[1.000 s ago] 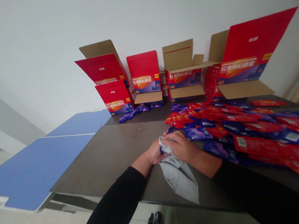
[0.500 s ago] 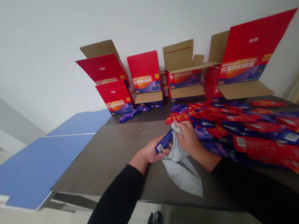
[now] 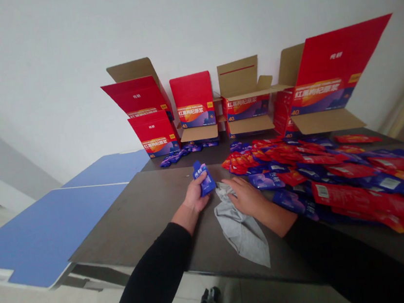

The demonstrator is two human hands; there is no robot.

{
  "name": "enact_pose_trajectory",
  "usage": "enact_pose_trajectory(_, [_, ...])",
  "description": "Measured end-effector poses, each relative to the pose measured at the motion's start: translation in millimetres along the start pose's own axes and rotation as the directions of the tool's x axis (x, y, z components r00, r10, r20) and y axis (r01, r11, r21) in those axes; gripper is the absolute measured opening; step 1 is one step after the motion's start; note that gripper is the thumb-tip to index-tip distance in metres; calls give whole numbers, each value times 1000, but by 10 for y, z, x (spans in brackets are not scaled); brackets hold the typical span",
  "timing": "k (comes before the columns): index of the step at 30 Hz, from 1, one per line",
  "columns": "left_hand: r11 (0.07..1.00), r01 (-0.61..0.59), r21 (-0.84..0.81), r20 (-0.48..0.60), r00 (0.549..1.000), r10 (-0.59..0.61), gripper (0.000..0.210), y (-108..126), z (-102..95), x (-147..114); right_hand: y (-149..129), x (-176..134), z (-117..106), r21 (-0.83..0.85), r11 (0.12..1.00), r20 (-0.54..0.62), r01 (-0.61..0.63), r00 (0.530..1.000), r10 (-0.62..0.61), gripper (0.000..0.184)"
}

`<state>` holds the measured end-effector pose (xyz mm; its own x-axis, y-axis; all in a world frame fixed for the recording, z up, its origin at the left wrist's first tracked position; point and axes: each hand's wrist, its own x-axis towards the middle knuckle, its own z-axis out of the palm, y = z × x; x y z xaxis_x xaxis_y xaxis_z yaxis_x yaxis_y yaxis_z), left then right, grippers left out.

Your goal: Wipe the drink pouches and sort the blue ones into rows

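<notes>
In my left hand (image 3: 194,194) is a blue pouch (image 3: 206,180), its printed front turned up and its narrower end pointing away from me. The thumb lies across the pouch. My right hand (image 3: 243,195) is closed on a grey cloth (image 3: 242,232), whose loose end spreads over the dark tabletop (image 3: 150,212) toward me. The cloth and the pouch are close together but look apart. Just beyond and to the right of my right hand lies another blue pouch (image 3: 265,181), at the edge of a large heap of red pouches (image 3: 354,194) and blue ones.
Along the wall stand red cartons with raised flaps: stacked cartons (image 3: 154,137) at left, two in the middle (image 3: 194,113) (image 3: 248,109), and a larger carton (image 3: 320,95) at right. A few blue pouches (image 3: 173,158) lie before the left ones. A blue table (image 3: 58,213) adjoins at left.
The cloth has come off the pouch. My left hand has moved left and turned the pouch from its barcode side to its printed front. My right hand has lowered with the cloth.
</notes>
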<state>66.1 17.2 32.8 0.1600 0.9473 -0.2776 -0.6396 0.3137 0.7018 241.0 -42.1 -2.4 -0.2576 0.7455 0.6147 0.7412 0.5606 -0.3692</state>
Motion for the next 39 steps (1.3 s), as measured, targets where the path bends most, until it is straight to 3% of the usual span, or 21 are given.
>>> enact_pose_trajectory(3, [1000,18,-10,14,1000,-18,20,-13,-6,-5,38,7,-28,-14,1000,-71,24,997,-25,54])
enact_pose_trajectory(6, [994,110,23,121,986,-112,27,-46,4,-44,28,7,-46,-23,985,-66,173,983,-174,55])
enact_pose_trajectory(9, [955,285,80,222,929,-296,25,-85,21,-97,-30,-7,-32,-31,922,43,386,922,-384,49])
enact_pose_trajectory(12, [923,369,107,318,867,-383,39,-118,26,-145,-78,-16,-10,-72,883,109,464,884,-455,41])
enact_pose_trajectory(16, [880,443,171,392,789,-473,43,-149,-3,-183,-76,-13,-11,-126,926,67,356,934,-350,37])
enact_pose_trajectory(21, [866,440,238,421,756,-500,50,-163,-3,-228,-26,15,-21,-153,973,-49,175,982,-184,46])
enact_pose_trajectory(25, [872,380,308,400,780,-481,51,-182,26,-267,16,40,-20,-105,991,-131,81,987,-95,50])
enact_pose_trajectory(31, [865,326,381,341,820,-459,50,-181,26,-272,45,54,-39,-152,988,-138,9,990,-30,50])
enact_pose_trajectory(39, [833,372,410,328,792,-515,69,-106,28,-242,180,76,-84,-150,979,-166,-138,980,112,47])
